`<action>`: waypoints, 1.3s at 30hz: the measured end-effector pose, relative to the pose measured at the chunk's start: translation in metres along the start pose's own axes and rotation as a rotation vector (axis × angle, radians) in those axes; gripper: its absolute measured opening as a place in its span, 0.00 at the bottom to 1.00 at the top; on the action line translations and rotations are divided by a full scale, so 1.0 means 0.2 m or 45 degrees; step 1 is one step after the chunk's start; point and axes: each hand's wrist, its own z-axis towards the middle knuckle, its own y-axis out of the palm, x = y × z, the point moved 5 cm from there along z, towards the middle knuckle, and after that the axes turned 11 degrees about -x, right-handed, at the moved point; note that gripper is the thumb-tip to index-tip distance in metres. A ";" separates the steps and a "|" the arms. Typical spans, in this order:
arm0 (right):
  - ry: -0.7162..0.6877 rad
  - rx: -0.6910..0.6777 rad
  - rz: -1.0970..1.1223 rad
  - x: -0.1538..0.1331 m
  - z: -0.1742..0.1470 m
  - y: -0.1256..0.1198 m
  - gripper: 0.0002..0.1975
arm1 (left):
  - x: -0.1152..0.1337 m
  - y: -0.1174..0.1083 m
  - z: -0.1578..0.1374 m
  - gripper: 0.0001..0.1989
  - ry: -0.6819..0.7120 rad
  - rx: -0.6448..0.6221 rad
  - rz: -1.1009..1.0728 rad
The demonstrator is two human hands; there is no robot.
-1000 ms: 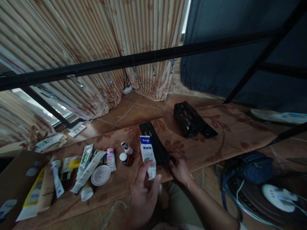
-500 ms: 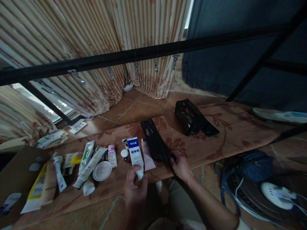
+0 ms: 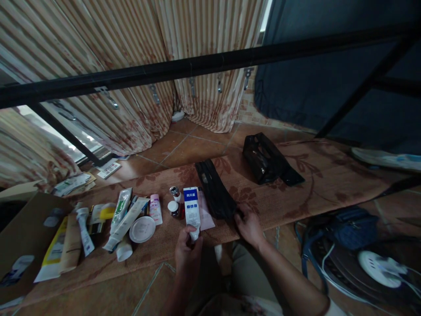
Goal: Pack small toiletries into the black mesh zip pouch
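Left hand [image 3: 188,251] pinching the cap end of a blue-and-white tube [image 3: 191,211], grip closed round it, tube pointing away from the body and low over the mat [image 3: 315,184]; can't tell whether its far end touches the mat or hangs just above; pale pink tube [image 3: 206,216] lying just beside it on the rt, partly under it. Right hand [image 3: 249,226] at the near end of the slim black pouch [image 3: 215,195], fingers curled on its edge, apparently gripping it; can't tell if the pouch mouth is open.

Judging by the layout, sorting of toiletries approx. mid-way: already laid out on the mat to the left: small dark bottle w/ silver cap [image 3: 176,193], white-capped jar [image 3: 173,207], pink-and-white tube [image 3: 155,210], round white lid [image 3: 142,229], green-and-white tube [image 3: 120,210], long white tube [image 3: 126,223], yellow item [image 3: 107,213], another white tube [image 3: 83,224], yellow-and-tan sachets [image 3: 57,252]; cardboard box [image 3: 19,237] at far left w/ a few bits on it. Blue-and-white tube looks like the item currently in hand, not yet released.

Possibly left to do: second, glossier black bag [image 3: 263,159] farther back on the mat, well apart from both hands, untouched; contents not visible. Black metal bar [image 3: 210,66] crossing the upper view, striped curtains [image 3: 131,52] behind; dark blue bag [image 3: 348,226] and white power strip [image 3: 378,265] on the floor at rt.
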 end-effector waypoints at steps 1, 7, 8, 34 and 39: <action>-0.003 0.000 -0.001 0.00 0.00 0.00 0.13 | 0.00 0.00 0.00 0.12 -0.004 -0.003 0.004; -0.001 0.009 -0.007 0.01 -0.01 0.01 0.13 | -0.01 0.01 0.00 0.13 0.004 -0.007 -0.003; 0.003 0.009 -0.009 0.01 -0.01 0.01 0.13 | -0.01 0.01 0.00 0.13 0.004 -0.008 0.013; 0.034 -0.054 -0.119 0.09 -0.02 0.02 0.12 | 0.04 -0.08 0.03 0.23 -0.038 0.122 0.308; 0.048 -0.064 -0.119 0.10 -0.02 0.03 0.12 | 0.04 -0.08 0.03 0.24 -0.016 0.112 0.205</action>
